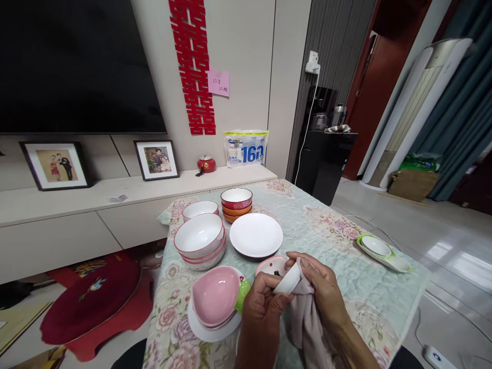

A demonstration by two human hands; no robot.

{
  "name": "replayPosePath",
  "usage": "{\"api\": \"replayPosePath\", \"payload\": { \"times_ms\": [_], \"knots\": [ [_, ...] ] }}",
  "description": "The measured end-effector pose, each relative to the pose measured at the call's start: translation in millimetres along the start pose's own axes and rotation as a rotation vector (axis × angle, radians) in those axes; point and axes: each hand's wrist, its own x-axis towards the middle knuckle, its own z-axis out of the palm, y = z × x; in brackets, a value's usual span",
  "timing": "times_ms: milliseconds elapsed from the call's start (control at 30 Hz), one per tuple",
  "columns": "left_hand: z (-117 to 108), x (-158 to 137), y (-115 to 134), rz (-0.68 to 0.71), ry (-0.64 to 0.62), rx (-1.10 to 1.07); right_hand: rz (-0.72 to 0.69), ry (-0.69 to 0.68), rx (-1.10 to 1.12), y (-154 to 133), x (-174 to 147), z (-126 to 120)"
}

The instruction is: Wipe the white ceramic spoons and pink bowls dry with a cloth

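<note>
Left hand (265, 307) grips a curved white dish (288, 280), right hand (325, 287) mauve cloth (303, 323), over green floral quilting (378, 294). Upper left: black rectangular television (73, 66).

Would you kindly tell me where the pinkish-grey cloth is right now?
In the head view, the cloth is low and right of centre, held by the right hand against the small white dish in the left hand.

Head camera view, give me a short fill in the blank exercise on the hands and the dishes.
1. The left hand holds a small dish coloured ____.
2. The cloth hangs from the ____ hand.
3. The colour of the pointed bowl is ____.
4. The red bowl is stacked on bowls coloured ____.

Missing words: white; right; pink; orange.
</note>
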Motion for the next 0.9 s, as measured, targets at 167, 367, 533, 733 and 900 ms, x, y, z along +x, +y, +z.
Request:
{"api": "replayPosePath", "payload": {
  "times_ms": [167, 367, 533, 733, 900],
  "knots": [
    [-1, 2, -3, -0.019, 0.007, 0.001, -0.392, -0.018, -0.355, -7, -9, 8],
    [-2, 0, 0, 0.01, 0.009, 0.002, -0.604, -0.075, -0.474, -10, -14, 11],
    [2, -1, 5, -0.055, 0.013, -0.037, -0.13, -0.035, -0.051, -1, -6, 6],
    [8, 1, 3, -0.114, 0.038, -0.081, 0.073, -0.1, 0.05, -4, 2, -16],
    [6, -1, 0, -0.028, -0.001, 0.201, -0.27, -0.279, -0.339, -23, 0, -22]
  ]
}}
